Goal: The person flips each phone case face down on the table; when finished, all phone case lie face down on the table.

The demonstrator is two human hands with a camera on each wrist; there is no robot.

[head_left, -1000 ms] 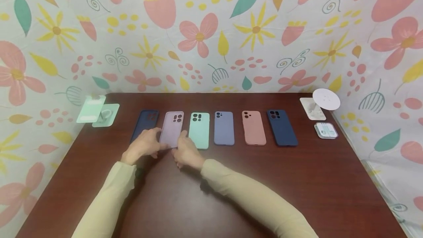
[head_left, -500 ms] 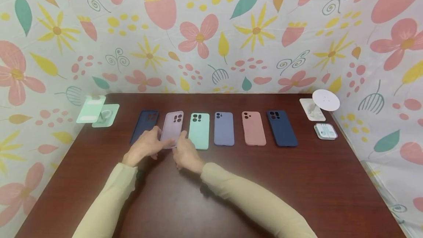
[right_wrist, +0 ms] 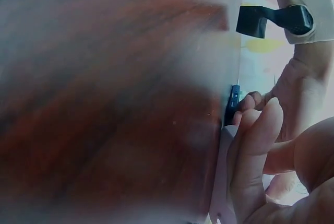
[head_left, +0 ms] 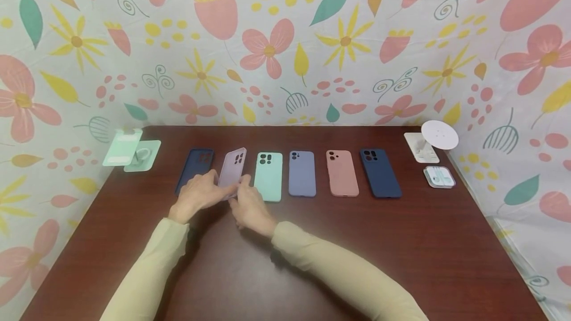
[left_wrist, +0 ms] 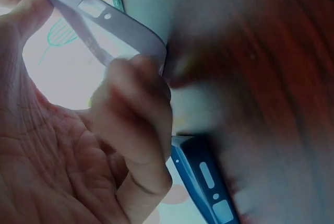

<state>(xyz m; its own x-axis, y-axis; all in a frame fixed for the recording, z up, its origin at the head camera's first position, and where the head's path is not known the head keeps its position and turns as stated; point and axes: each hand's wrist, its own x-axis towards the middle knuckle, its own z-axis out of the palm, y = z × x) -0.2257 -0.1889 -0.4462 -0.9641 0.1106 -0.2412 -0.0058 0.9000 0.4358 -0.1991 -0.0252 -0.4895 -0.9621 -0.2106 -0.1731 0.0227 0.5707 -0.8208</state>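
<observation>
A lilac phone case is tipped up in both hands, narrower to the eye than the cases beside it. My left hand grips its near left part, the thumb along the near end. At the near right corner my right hand pinches it. The left wrist view shows the case's side wall with its cutouts, above a curled, blurred finger. In the right wrist view, the fingers cover part of the lilac edge. A dark blue case lies left of it, partly behind my left hand; a mint case lies right.
Further right lie a periwinkle case, a pink case and a navy case. A mint stand is at the back left. At the back right are a white stand and a small clear box.
The lilac case has tipped from nearly flat to tilted, its right side higher. My left thumb has moved right across its near end. The other cases have stayed put.
</observation>
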